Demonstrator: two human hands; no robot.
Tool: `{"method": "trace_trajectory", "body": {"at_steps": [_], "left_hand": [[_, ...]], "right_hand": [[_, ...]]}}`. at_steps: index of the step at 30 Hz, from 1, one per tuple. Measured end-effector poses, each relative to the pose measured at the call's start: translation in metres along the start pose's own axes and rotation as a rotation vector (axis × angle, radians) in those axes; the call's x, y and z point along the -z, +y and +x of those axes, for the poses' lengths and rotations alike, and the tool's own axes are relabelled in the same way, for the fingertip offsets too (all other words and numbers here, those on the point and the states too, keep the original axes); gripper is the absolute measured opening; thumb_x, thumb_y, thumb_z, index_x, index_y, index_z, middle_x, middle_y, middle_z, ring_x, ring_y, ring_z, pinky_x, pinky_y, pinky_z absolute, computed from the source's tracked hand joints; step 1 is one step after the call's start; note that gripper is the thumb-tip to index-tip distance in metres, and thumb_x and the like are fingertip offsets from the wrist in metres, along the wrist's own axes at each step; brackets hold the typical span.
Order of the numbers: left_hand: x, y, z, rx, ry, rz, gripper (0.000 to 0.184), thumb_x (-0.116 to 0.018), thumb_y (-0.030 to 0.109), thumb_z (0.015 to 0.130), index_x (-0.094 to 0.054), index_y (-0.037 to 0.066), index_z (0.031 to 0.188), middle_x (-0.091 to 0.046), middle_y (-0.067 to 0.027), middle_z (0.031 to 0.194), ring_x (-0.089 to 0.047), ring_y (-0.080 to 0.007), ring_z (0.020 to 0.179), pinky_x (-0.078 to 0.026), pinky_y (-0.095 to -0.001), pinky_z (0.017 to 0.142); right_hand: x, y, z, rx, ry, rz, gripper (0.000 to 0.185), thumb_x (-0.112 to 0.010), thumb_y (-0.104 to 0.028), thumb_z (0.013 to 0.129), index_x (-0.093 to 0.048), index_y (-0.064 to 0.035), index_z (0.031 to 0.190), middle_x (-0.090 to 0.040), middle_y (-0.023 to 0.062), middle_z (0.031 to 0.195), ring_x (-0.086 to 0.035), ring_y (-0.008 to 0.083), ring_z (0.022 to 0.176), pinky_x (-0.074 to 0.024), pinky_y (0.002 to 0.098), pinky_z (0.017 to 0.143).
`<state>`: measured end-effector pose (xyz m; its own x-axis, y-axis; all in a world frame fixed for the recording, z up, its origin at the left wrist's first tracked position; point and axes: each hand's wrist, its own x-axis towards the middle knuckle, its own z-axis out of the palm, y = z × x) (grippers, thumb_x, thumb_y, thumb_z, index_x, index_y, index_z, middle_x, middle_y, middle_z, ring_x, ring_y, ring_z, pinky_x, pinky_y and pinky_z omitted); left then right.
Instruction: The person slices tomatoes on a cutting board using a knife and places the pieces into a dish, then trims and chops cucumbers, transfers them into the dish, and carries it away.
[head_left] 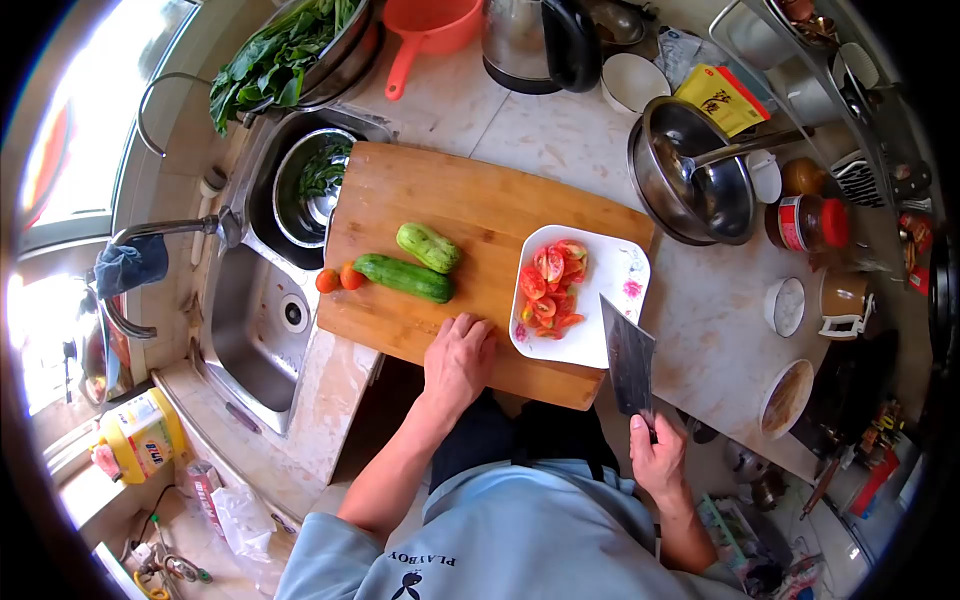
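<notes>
My right hand (657, 455) grips the handle of a cleaver (630, 362), its dark blade pointing up and its tip over the right side of a white plate (595, 345). Cut tomato pieces (550, 285) lie on the plate's left half. My left hand (462, 355) rests on the front edge of the wooden cutting board (480, 205), fingers loosely bent and holding nothing. Behind it lie a dark green cucumber (405, 278) and a shorter, paler green vegetable (428, 247). Two small tomatoes (340, 279) sit at the board's left edge.
On the left is a sink (250, 345) with a metal bowl of greens (290, 195) and a faucet (185, 226). Leafy greens (285, 60), a red strainer (430, 25) and a kettle (530, 45) stand behind. Metal bowls with a ladle (695, 165), a jar (810, 222) and small bowls are on the right.
</notes>
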<state>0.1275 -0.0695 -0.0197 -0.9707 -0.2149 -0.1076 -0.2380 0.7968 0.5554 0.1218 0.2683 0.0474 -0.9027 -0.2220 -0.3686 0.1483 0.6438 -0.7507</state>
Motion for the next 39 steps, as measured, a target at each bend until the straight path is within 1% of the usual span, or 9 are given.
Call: {"method": "trace_trajectory", "body": {"at_steps": [9, 15, 16, 20, 21, 25, 30, 33, 39], "left_hand": [[0.010, 0.042, 0.004, -0.181, 0.219, -0.189, 0.024, -0.079, -0.002, 0.075, -0.075, 0.007, 0.098, -0.071, -0.0119, 0.098, -0.068, -0.0317, 0.085, -0.057, -0.0412, 0.073], [-0.007, 0.068, 0.021, -0.489, 0.075, 0.041, 0.028, -0.076, 0.027, 0.089, -0.075, 0.012, 0.112, -0.070, -0.0043, 0.130, -0.060, -0.0252, 0.125, -0.045, -0.0503, 0.105], [-0.017, 0.068, 0.027, -0.593, 0.008, 0.081, 0.028, -0.070, 0.032, 0.094, -0.076, 0.011, 0.113, -0.068, -0.0030, 0.137, -0.053, -0.0255, 0.140, -0.034, -0.0578, 0.119], [-0.031, 0.048, 0.039, -0.641, -0.179, 0.220, 0.028, -0.069, 0.036, 0.096, -0.077, 0.013, 0.111, -0.069, -0.0043, 0.134, -0.050, -0.0274, 0.145, -0.013, -0.0704, 0.127], [-0.036, 0.038, 0.034, -0.662, -0.178, 0.247, 0.025, -0.066, 0.034, 0.098, -0.078, 0.012, 0.103, -0.069, -0.0043, 0.132, -0.048, -0.0278, 0.147, -0.013, -0.0716, 0.126], [-0.008, 0.032, 0.033, -0.801, -0.010, 0.120, 0.021, -0.069, 0.027, 0.093, -0.076, 0.013, 0.108, -0.069, -0.0040, 0.130, -0.050, -0.0282, 0.145, -0.020, -0.0687, 0.127], [0.067, -0.072, 0.029, -0.219, 0.477, 0.094, 0.040, -0.075, 0.001, 0.079, -0.073, 0.007, 0.118, -0.070, -0.0102, 0.132, -0.064, -0.0335, 0.121, -0.048, -0.0515, 0.105], [0.116, -0.118, 0.025, 0.112, 0.543, 0.365, 0.042, -0.075, -0.002, 0.078, -0.073, 0.006, 0.119, -0.074, -0.0130, 0.118, -0.067, -0.0368, 0.109, -0.052, -0.0476, 0.098], [0.093, -0.151, -0.016, 0.230, 0.573, -0.211, 0.045, -0.081, -0.002, 0.083, -0.072, 0.006, 0.126, -0.074, -0.0133, 0.122, -0.072, -0.0261, 0.105, -0.058, -0.0363, 0.089]], "right_hand": [[0.004, -0.001, -0.001, -0.034, 0.037, 0.019, 0.023, -0.067, -0.014, 0.102, -0.062, 0.0008, 0.086, -0.061, 0.0197, 0.071, -0.060, 0.0387, 0.060, -0.0450, 0.0453, 0.056], [0.004, 0.000, -0.004, -0.024, 0.060, 0.028, 0.022, -0.067, -0.014, 0.103, -0.063, 0.0008, 0.088, -0.060, 0.0190, 0.070, -0.059, 0.0363, 0.058, -0.0446, 0.0438, 0.055], [0.004, 0.001, -0.006, -0.043, 0.055, 0.035, 0.022, -0.067, -0.014, 0.103, -0.063, 0.0010, 0.088, -0.060, 0.0186, 0.070, -0.059, 0.0355, 0.057, -0.0446, 0.0435, 0.055], [0.004, 0.002, -0.005, -0.058, 0.061, 0.081, 0.022, -0.066, -0.015, 0.104, -0.064, 0.0007, 0.090, -0.058, 0.0113, 0.064, -0.059, 0.0250, 0.053, -0.0439, 0.0395, 0.052], [0.002, -0.011, -0.005, -0.174, 0.074, 0.159, 0.022, -0.064, -0.017, 0.106, -0.065, -0.0004, 0.090, -0.056, 0.0033, 0.062, -0.056, 0.0150, 0.051, -0.0422, 0.0345, 0.049], [0.002, -0.014, 0.003, -0.103, 0.019, 0.142, 0.022, -0.061, -0.015, 0.107, -0.063, -0.0003, 0.090, -0.053, 0.0000, 0.060, -0.052, 0.0100, 0.049, -0.0411, 0.0296, 0.048], [-0.005, -0.016, 0.004, -0.073, 0.013, 0.171, 0.024, -0.057, -0.014, 0.108, -0.059, 0.0002, 0.088, -0.052, 0.0020, 0.058, -0.052, 0.0117, 0.047, -0.0399, 0.0311, 0.046], [-0.009, -0.034, 0.009, -0.016, -0.049, 0.112, 0.025, -0.056, -0.014, 0.108, -0.059, 0.0002, 0.088, -0.052, 0.0026, 0.057, -0.053, 0.0122, 0.047, -0.0397, 0.0305, 0.047], [-0.027, -0.056, 0.022, 0.076, -0.162, 0.029, 0.023, -0.061, -0.013, 0.104, -0.061, -0.0014, 0.085, -0.054, 0.0068, 0.059, -0.056, 0.0186, 0.048, -0.0417, 0.0361, 0.049]]}}
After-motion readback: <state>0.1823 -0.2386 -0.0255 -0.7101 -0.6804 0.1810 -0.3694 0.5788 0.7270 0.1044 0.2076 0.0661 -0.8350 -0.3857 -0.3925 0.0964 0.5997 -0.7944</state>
